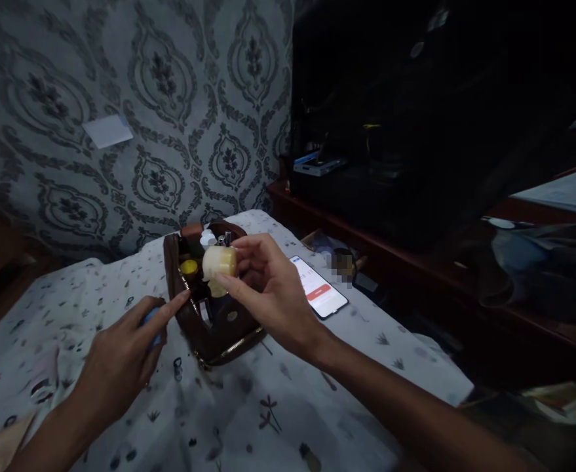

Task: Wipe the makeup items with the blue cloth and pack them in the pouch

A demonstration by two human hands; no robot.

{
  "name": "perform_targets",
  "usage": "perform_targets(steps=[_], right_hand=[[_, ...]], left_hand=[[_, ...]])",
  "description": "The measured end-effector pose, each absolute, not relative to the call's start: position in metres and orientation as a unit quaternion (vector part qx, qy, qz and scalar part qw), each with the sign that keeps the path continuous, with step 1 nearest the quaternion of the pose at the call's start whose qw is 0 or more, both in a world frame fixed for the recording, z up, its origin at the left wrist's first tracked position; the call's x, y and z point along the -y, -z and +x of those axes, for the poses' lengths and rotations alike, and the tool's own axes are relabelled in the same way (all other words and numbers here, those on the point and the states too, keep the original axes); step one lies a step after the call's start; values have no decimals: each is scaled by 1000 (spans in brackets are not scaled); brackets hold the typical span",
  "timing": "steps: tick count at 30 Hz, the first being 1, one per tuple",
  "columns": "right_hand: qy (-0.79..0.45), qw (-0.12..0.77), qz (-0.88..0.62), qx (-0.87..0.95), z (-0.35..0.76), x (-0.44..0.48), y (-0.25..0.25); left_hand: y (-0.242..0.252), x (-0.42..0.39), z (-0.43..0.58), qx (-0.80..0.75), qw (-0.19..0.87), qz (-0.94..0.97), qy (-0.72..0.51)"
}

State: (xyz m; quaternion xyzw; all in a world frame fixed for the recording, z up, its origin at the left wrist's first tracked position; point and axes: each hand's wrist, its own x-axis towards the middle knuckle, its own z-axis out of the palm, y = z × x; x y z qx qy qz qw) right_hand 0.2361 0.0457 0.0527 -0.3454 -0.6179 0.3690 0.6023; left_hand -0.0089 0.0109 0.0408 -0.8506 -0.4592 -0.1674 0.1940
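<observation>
My right hand [268, 288] pinches a small cream-coloured jar [219, 261] just above an open brown zip pouch [229, 331] lying on the bed. Inside the pouch I see a yellow-capped container [189, 267] and other small bottles. My left hand [125, 354] is closed round a small blue object [151, 321], with its index finger stretched out and touching the left edge of the pouch.
The pouch rests on a white floral bedsheet [278, 406]. A lit phone [318, 286] lies to the right of the pouch. A dark wooden shelf unit [415, 249] with clutter stands at the right. Patterned wallpaper [170, 98] is behind.
</observation>
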Motion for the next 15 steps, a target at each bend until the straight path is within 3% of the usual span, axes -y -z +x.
perform_targets(steps=[7, 11, 15], right_hand=[[-277, 497, -352, 743, 230, -76, -62], [-183, 364, -338, 848, 205, -103, -65], [-179, 186, -375, 890, 175, -122, -72]], left_hand=[[-29, -11, -5, 442, 227, -842, 210], [-26, -11, -2, 436, 229, -841, 223], [-22, -10, -3, 439, 216, -839, 237]])
